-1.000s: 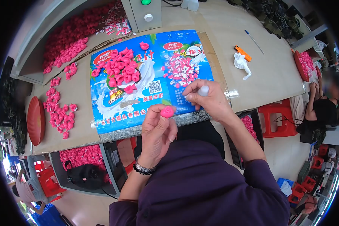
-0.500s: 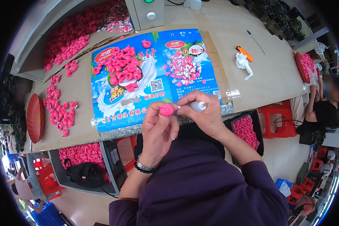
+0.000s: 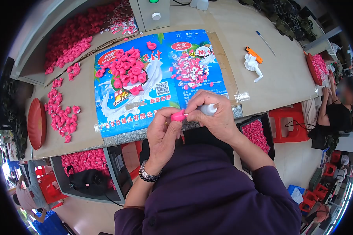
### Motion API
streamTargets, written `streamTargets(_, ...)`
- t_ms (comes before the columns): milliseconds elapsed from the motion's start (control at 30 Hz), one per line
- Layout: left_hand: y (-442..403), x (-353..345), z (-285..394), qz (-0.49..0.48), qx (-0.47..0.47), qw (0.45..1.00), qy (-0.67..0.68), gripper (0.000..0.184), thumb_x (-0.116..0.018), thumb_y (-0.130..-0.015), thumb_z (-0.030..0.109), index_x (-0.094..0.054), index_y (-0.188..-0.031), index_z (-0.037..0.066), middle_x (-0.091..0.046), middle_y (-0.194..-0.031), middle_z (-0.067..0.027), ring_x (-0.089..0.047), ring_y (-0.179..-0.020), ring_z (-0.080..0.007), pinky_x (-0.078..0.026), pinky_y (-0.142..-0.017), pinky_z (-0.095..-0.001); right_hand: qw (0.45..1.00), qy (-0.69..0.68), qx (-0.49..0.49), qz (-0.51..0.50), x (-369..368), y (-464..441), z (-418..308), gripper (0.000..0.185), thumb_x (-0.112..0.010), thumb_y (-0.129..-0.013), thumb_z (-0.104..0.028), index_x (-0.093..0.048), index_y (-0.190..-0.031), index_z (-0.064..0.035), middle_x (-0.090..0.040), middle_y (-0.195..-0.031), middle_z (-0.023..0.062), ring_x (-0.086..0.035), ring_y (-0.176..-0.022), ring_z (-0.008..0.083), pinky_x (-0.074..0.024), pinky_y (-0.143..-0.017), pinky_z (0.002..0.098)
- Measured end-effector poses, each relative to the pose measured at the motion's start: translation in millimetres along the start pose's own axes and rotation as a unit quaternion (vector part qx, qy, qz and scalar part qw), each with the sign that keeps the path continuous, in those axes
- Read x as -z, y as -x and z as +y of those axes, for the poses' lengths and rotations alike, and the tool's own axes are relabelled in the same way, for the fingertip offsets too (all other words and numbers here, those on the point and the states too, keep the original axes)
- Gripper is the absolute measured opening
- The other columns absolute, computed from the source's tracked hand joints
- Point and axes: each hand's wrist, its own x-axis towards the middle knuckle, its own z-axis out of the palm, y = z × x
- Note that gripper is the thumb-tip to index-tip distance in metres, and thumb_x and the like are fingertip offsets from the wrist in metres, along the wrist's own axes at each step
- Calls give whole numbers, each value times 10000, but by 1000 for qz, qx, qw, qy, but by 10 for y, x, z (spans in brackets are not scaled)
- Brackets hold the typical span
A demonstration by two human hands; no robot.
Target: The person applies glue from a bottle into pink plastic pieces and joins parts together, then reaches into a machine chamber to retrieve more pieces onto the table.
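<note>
My left hand (image 3: 163, 131) pinches a small pink moulded piece (image 3: 178, 116) between thumb and fingertips, above the table's front edge. Against that piece come the thumb and forefinger of my right hand (image 3: 213, 120); a tiny white bit shows at their tips, too small to name. A small white bottle (image 3: 208, 109) is tucked in the curled fingers of the same hand. Beyond my hands, a heap of pink moulded pieces (image 3: 131, 68) lies on a flattened blue printed carton (image 3: 145, 117). To its right is a pile of small pink-and-white bits (image 3: 190, 70).
More pink pieces (image 3: 60, 109) lie on the left beside a red dish (image 3: 37, 123). A pen (image 3: 266, 43) and an orange-and-white tool (image 3: 254, 58) rest at right. Bins of pink parts (image 3: 84, 160) (image 3: 255, 135) stand below the edge. A co-worker (image 3: 337, 113) sits at far right.
The pink piece has turned in my left fingers, from its round face toward me to a side view. My right fingertips have shifted slightly with the bottle still in hand.
</note>
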Motion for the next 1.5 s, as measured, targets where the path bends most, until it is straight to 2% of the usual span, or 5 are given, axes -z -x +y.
streamTargets(133, -19, 26, 33, -14, 10, 1000, -21, 171, -562, -968, 139, -552, -1069, 1, -556, -903, -20, -489, -633, -43, -399, -544, -184, 1000, 4, 4, -4, 38, -15, 26, 108, -751, -783, -34, -646, -802, -15, -592, -857, 45, -539, -638, 58, -407, -446, 178)
streamTargets(400, -59, 10, 81, -30, 4, 994, -103, 145, -603, -936, 116, -595, -1009, -10, -586, -786, -37, -526, -627, -83, -420, -550, -222, 915, -334, -223, -23, 35, -12, 89, 217, -773, -755, -29, -564, -803, -59, -550, -836, 44, -546, -646, 101, -413, -430, 195)
streamTargets(600, -52, -12, 105, -1, -84, 961, -262, 126, -641, -891, 79, -612, -979, -7, -607, -786, -82, -582, -623, -146, -451, -561, -245, 904, -367, -220, -8, -12, 8, 204, 218, -772, -754, -20, -559, -786, -58, -557, -824, 52, -552, -644, 126, -447, -478, 244)
streamTargets(833, -67, 102, 83, -40, 3, 986, -162, 112, -628, -905, 71, -610, -983, -8, -627, -797, -71, -609, -655, -118, -474, -582, -243, 911, -354, -211, -14, -14, 29, 177, 220, -764, -747, 11, -564, -817, -50, -571, -800, 65, -563, -647, 130, -462, -504, 243)
streamTargets(1500, 16, 24, -36, -5, -113, 980, -162, 193, -634, -907, 64, -486, -1004, -14, -633, -897, -105, -608, -669, -98, -475, -574, -223, 946, -300, -125, -11, -50, 41, 182, 439, -777, -712, 31, -578, -1102, 0, -603, -824, 58, -600, -732, 114, -518, -628, 233)
